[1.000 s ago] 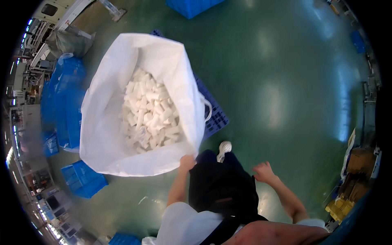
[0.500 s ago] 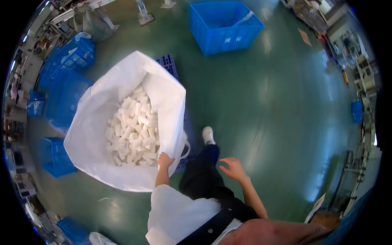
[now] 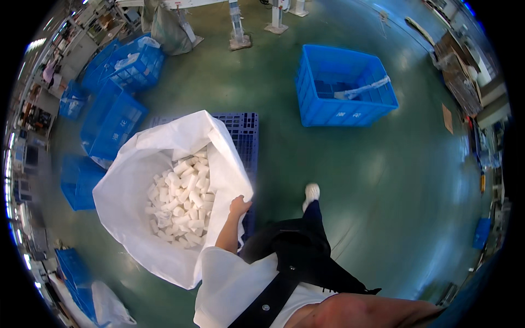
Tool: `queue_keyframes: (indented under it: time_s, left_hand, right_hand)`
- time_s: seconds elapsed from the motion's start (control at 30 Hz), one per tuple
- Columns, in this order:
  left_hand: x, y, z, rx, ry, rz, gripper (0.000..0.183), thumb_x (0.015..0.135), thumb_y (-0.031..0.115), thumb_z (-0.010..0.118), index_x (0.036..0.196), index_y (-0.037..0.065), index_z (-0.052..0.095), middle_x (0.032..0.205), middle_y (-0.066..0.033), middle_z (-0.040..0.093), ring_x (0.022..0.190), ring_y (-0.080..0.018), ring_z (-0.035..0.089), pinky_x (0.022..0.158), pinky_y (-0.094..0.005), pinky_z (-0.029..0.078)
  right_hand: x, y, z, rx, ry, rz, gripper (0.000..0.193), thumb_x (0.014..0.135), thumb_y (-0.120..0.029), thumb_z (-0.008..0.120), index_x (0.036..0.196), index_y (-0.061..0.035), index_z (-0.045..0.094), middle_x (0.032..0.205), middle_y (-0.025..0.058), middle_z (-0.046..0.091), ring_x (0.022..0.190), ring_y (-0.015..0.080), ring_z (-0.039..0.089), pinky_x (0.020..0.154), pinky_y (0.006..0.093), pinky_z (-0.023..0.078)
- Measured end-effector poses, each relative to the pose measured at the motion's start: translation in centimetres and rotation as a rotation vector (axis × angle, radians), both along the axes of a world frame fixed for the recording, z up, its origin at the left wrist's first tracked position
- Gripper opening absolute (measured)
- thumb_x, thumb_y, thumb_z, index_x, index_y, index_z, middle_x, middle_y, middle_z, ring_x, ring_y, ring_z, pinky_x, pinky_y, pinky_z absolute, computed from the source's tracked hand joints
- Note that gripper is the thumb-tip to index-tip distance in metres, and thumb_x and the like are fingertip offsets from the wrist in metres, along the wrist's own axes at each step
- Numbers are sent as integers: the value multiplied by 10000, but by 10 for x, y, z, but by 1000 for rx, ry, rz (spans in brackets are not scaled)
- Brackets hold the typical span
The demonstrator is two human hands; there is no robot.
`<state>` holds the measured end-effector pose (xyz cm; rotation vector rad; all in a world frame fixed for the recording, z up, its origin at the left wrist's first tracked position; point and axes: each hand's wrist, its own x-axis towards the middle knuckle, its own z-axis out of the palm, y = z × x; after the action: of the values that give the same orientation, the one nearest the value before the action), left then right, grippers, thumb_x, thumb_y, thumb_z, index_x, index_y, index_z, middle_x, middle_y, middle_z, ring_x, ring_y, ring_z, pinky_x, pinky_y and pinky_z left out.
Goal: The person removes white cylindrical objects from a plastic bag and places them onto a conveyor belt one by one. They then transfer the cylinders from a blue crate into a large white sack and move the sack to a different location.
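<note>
A large white bulk bag (image 3: 131, 218) stands with its mouth spread wide. Inside lies a heap of short white cylindrical pieces (image 3: 188, 197), with a bit of clear plastic among them. My left hand (image 3: 239, 205) is closed on the bag's right-hand rim. Under the bag, a blue-purple plastic pallet (image 3: 243, 128) shows along the far and right sides. My right hand is out of sight; its forearm does not show either.
A blue crate (image 3: 350, 112) holding a plastic strip stands ahead to the right. Several blue crates, including a tall one (image 3: 112, 123), line the left beyond the bag. White posts (image 3: 238, 33) rise at the far side. Green floor (image 3: 372, 180) spreads to the right.
My left hand has slid farther along the bag's rim, up and to the right. My right hand has left the view. I have stepped forward, and the crates appear nearer.
</note>
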<state>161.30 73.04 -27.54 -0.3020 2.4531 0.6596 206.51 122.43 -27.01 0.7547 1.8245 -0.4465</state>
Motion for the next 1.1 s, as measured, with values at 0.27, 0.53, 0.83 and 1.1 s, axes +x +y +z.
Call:
queue_keyframes:
  time_s: [0.27, 0.53, 0.83, 1.1]
  left_hand:
    - [-84, 79, 6, 109, -52, 329, 410, 682, 340, 569, 919, 17, 653, 921, -223, 635, 904, -368, 604, 783, -419, 482]
    - [-103, 113, -17, 98, -235, 770, 417, 687, 330, 604, 957, 15, 641, 962, -227, 627, 933, -356, 600, 804, -398, 475]
    - [-258, 85, -12, 260, 33, 1117, 345, 656, 318, 607, 789, 3, 653, 817, -218, 641, 805, -338, 627, 738, -412, 484]
    - [-320, 53, -10, -77, 189, 1454, 442, 667, 357, 645, 957, 26, 619, 970, -191, 606, 967, -355, 559, 807, -443, 472]
  right_hand:
    - [-467, 228, -19, 114, 234, 370, 394, 874, -372, 478, 1064, -41, 576, 1128, 138, 579, 969, 273, 555, 795, 425, 462]
    - [-986, 131, 127, 0, 1097, 560, 213, 776, -167, 587, 946, -44, 621, 875, 150, 651, 808, 282, 627, 717, 352, 492]
    - [-1061, -88, 85, -580, 621, 877, 249, 752, -190, 673, 918, -6, 650, 798, 102, 665, 750, 178, 632, 681, 297, 500]
    - [-1209, -323, 102, -422, 578, 1559, 289, 715, -289, 653, 858, -39, 668, 766, 120, 662, 746, 238, 644, 689, 340, 501]
